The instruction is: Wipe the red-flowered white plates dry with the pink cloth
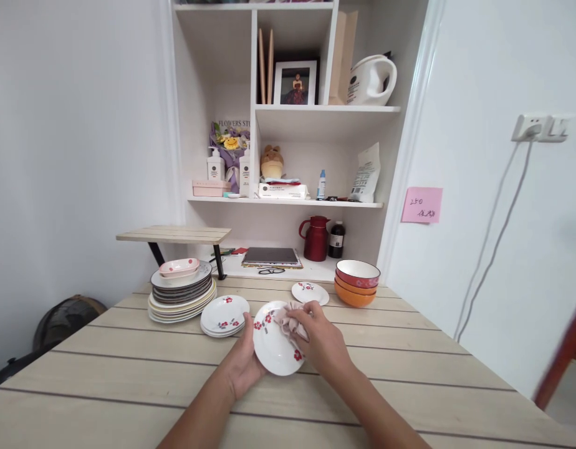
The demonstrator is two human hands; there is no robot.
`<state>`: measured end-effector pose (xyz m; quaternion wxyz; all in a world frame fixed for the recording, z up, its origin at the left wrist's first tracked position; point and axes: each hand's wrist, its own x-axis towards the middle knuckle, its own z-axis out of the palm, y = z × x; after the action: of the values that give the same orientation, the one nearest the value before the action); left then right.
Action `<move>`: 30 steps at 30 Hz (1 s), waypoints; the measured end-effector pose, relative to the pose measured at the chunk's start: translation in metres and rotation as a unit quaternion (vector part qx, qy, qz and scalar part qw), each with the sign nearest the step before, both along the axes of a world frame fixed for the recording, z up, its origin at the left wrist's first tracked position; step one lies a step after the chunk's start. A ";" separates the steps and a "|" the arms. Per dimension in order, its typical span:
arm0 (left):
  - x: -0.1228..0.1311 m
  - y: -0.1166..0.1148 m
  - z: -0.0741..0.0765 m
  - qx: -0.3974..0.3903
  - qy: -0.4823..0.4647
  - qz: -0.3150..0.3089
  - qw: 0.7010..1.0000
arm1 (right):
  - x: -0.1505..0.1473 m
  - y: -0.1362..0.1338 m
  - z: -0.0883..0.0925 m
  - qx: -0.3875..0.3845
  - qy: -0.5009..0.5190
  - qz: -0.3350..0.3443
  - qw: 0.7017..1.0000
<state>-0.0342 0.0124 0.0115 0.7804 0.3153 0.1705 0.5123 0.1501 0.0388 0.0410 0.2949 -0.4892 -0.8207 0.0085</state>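
A small white plate [275, 349] with red flowers is tilted up above the table, its face toward me. My left hand [245, 360] grips it by the left rim, thumb along the edge and fingers behind. Bunched in my right hand [323, 340] is a pinkish-beige cloth [290, 319], pressed on the upper right of the plate's face. Left of the plate lies a short stack of matching flowered plates [222, 312]. Behind the cloth, one more flowered plate [311, 293] rests flat on the table.
A tall stack of mixed plates [181, 296], topped by a small dotted dish [179, 267], stands at the left by a raised wooden stand [176, 234]. Stacked bowls [357, 284] sit at the right. Behind are a laptop [270, 255], glasses [272, 270], a red jug [316, 240] and a dark bottle [336, 240].
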 end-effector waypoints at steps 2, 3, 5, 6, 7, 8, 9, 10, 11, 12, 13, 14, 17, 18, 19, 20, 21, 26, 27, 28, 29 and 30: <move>-0.002 0.001 -0.001 -0.005 -0.003 0.017 1.000 | 0.001 0.000 0.001 -0.008 -0.001 0.002 1.000; -0.002 0.002 -0.001 -0.007 -0.003 0.025 1.000 | 0.002 -0.001 0.001 -0.012 -0.003 0.006 1.000; -0.002 0.002 -0.001 -0.010 -0.005 0.038 0.999 | 0.001 -0.003 0.003 -0.018 -0.008 0.019 1.000; -0.002 0.002 0.000 -0.010 -0.005 0.044 0.999 | 0.001 -0.005 0.004 -0.020 -0.011 0.027 0.999; -0.002 0.001 0.001 -0.008 -0.004 0.052 0.999 | 0.000 -0.006 0.005 -0.022 -0.013 0.037 0.999; -0.001 0.001 0.001 -0.004 -0.005 0.061 0.998 | 0.000 -0.008 0.005 -0.024 -0.015 0.048 0.998; -0.001 0.001 0.002 0.000 -0.005 0.069 0.998 | -0.001 -0.009 0.006 -0.026 -0.017 0.061 0.998; -0.001 0.001 0.002 0.005 -0.006 0.076 0.997 | -0.002 -0.011 0.006 -0.028 -0.017 0.075 0.997; 0.000 0.001 0.002 0.010 -0.010 0.077 0.997 | -0.002 -0.012 0.006 -0.030 -0.018 0.091 0.995; -0.001 0.002 0.002 0.014 -0.015 0.073 0.997 | -0.003 -0.013 0.006 -0.032 -0.019 0.108 0.994; -0.001 0.002 0.001 0.016 -0.022 0.062 0.998 | -0.003 -0.014 0.006 -0.034 -0.021 0.124 0.991; -0.002 0.003 0.000 0.017 -0.028 0.049 0.998 | -0.003 -0.015 0.006 -0.036 -0.023 0.142 0.989; -0.004 0.004 -0.001 0.015 -0.035 0.021 0.999 | -0.005 -0.018 0.007 -0.045 -0.029 0.191 0.980; -0.004 0.003 -0.001 0.012 -0.031 0.019 0.999 | -0.005 -0.019 0.007 -0.046 -0.029 0.203 0.978; -0.004 0.003 0.000 0.008 -0.025 0.015 1.000 | -0.006 -0.021 0.007 -0.045 -0.028 0.211 0.976; -0.004 0.001 0.000 0.003 -0.017 0.008 1.000 | -0.008 -0.022 0.007 -0.041 -0.024 0.217 0.975; -0.003 0.000 0.001 -0.003 -0.007 -0.002 1.000 | -0.009 -0.024 0.007 -0.037 -0.019 0.220 0.975; 0.003 -0.007 0.002 -0.017 0.044 -0.038 0.998 | -0.016 -0.026 0.006 -0.015 -0.008 0.196 0.980; 0.004 -0.009 0.002 -0.017 0.051 -0.040 0.998 | -0.017 -0.025 0.006 -0.012 -0.009 0.182 0.983; 0.005 -0.009 0.002 -0.016 0.057 -0.042 0.997 | -0.017 -0.024 0.006 -0.009 -0.010 0.167 0.986; 0.006 -0.010 0.001 -0.015 0.060 -0.043 0.997 | -0.017 -0.022 0.005 -0.007 -0.009 0.152 0.988; 0.006 -0.010 0.002 -0.012 0.060 -0.045 0.997 | -0.017 -0.021 0.005 -0.005 -0.006 0.136 0.991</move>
<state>-0.0279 0.0022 0.0130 0.7947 0.3434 0.2083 0.4551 0.1329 0.0180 0.0455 0.2839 -0.3747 -0.8812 0.0501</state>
